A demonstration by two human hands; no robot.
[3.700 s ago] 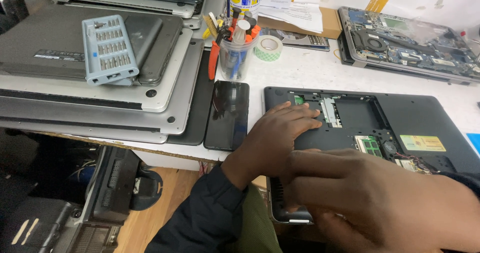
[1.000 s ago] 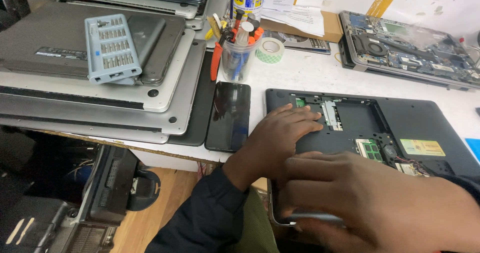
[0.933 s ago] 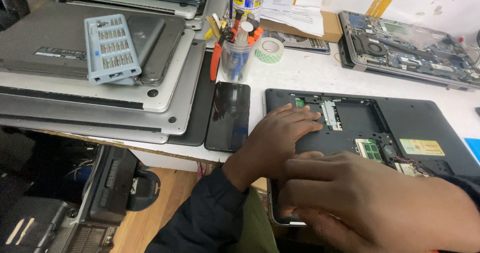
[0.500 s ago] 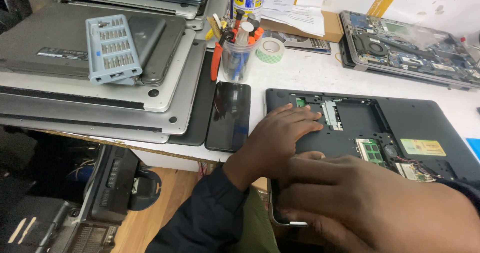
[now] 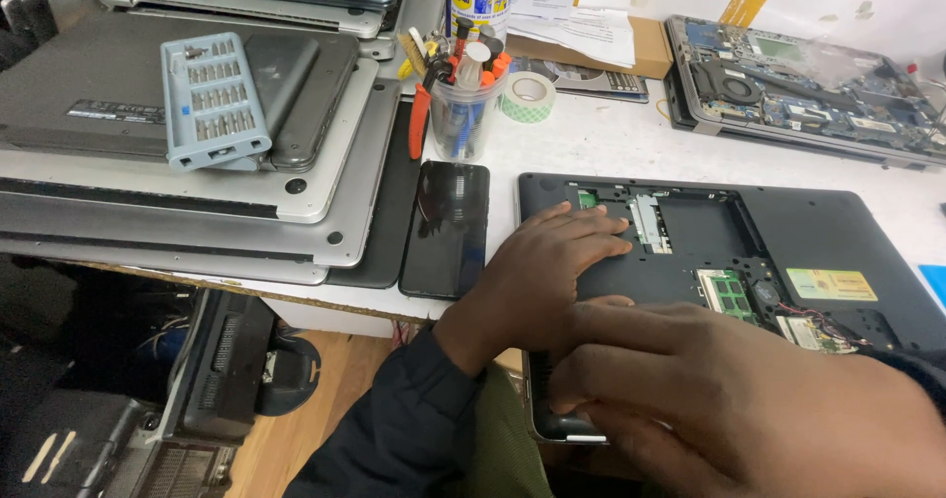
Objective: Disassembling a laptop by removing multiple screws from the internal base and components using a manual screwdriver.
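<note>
At six o'clock, both flat, empty hands, left hand [image 5: 552, 271] and right hand [image 5: 749, 409], press the stiff, fragile laptop [image 5: 788, 252], best held by its edges.

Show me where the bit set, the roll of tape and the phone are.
Bit set [image 5: 215, 101]: head view, on the middle of the blue case.
Tape [image 5: 525, 97]: head view, on the roll's near wall.
Phone [image 5: 446, 227]: head view, on the middle of its dark screen.

1 head view looks steeply down, close over the workbench [image 5: 611, 143].
</note>
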